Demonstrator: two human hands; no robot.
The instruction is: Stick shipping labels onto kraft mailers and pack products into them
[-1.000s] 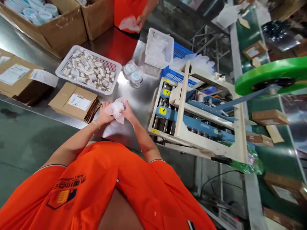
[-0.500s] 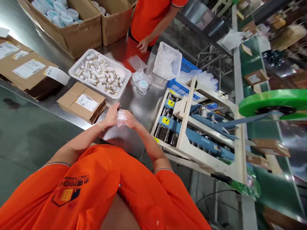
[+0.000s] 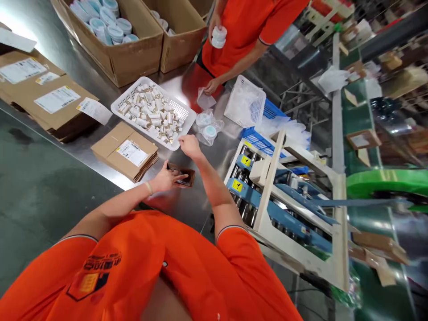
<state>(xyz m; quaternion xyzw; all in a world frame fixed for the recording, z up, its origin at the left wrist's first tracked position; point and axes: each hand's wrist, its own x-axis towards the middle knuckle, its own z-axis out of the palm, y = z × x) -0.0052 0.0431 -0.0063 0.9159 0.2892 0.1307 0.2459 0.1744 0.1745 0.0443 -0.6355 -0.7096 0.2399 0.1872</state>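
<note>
My left hand (image 3: 167,177) rests at a small open brown box (image 3: 190,177) on the steel table, its fingers spread over the box's dark inside. My right hand (image 3: 190,146) is at the near right corner of a white basket (image 3: 117,106), its fingers drawn together; what they hold, if anything, is too small to make out. Small white and gold bottles (image 3: 147,109) fill the basket. Left of the box lies a stack of flat cartons (image 3: 113,141) with a white label. Clear bags with round white tubs (image 3: 209,130) lie beyond my right hand.
Large cartons of tubs (image 3: 133,60) stand at the back left, labelled flat cartons (image 3: 40,96) at the left. Across the table a person (image 3: 230,49) holds white tubs and a clear bag. A roller machine (image 3: 254,187) stands at the right.
My hands have parted; the clear-wrapped item between them is out of sight. My right hand has moved up to the basket. An open box shows by my left hand. The other person has picked up tubs.
</note>
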